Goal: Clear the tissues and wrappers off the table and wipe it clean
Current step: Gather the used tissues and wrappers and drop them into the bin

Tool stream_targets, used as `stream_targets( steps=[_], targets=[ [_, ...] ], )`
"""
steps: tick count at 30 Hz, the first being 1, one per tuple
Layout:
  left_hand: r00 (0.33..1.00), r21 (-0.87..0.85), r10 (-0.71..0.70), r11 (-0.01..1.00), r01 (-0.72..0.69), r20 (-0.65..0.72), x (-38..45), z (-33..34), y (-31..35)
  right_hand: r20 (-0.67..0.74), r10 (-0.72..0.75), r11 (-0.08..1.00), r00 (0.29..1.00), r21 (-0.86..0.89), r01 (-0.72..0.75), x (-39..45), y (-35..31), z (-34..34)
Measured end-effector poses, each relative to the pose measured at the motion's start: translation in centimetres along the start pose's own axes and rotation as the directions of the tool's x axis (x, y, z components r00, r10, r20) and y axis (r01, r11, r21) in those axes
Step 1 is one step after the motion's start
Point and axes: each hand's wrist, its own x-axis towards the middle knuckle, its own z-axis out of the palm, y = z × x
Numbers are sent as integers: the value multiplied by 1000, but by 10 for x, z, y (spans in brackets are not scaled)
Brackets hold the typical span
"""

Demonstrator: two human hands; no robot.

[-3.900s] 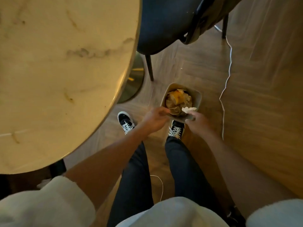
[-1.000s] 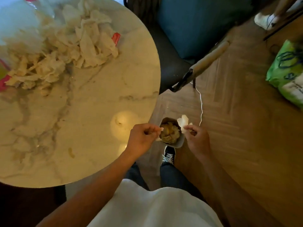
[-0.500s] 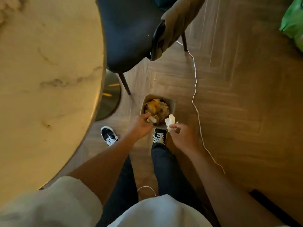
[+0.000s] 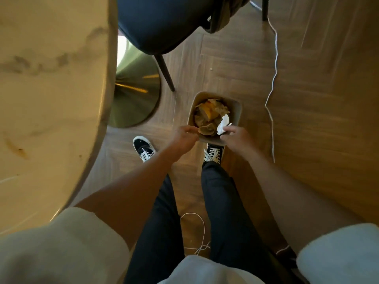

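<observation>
Pinching a white tissue (image 4: 223,125) at its near end, the right hand (image 4: 235,138) holds it over the bin (image 4: 238,111) on the floor (already full of crumpled wrappers (image 4: 209,115)). The left hand (image 4: 183,136), fingers curled, grips the bin's near rim. The table (image 4: 51,99) lies left.

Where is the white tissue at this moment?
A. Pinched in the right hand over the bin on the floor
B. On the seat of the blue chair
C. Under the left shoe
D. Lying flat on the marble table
A: the right hand pinches the white tissue just above the rim of the small bin, which already holds crumpled waste.
</observation>
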Motion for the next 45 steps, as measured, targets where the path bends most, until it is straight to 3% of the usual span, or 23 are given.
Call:
stream_targets(
  steps=[5, 15, 22, 26, 29, 32, 36, 39, 41, 45],
  targets=[
    [1000, 24, 20, 1000, -20, 12, -38, -8, -14, 15, 16, 1000, 1000, 10, -16, -16, -16, -4],
    [973, -43, 220, 975, -218, 74, -158, -56, 1, -33, -176, 984, 984, 36, 177, -141, -85, -9],
    [927, -190, 374, 910, -368, -6, -242, -115, -8, -41, -302, 953, 952, 0, 303, -239, -140, 4],
    [890, -273, 445, 848, -455, -102, -274, -166, -20, -84, -447, 892, 890, -113, 438, -266, -176, 21],
    [831, -212, 496, 809, -548, -253, -289, -220, -29, -65, -512, 855, 857, -137, 500, -281, -213, 39],
    [725, -64, 499, 802, -594, -474, -281, -289, -43, -15, -547, 830, 837, -142, 540, -292, -250, 62],
    [560, 130, 451, 845, -519, -696, -248, -380, -58, 38, -573, 803, 819, -174, 570, -293, -292, 99],
    [456, 233, 470, 844, -483, -756, -226, -428, -60, 89, -590, 779, 802, -197, 595, -292, -317, 130],
    [436, 309, 517, 830, -464, -737, -212, -448, -62, 100, -585, 778, 805, -212, 592, -292, -329, 151],
    [476, 340, 532, 835, -434, -700, -190, -462, -63, 112, -584, 774, 804, -222, 593, -294, -349, 184]
  ],
)
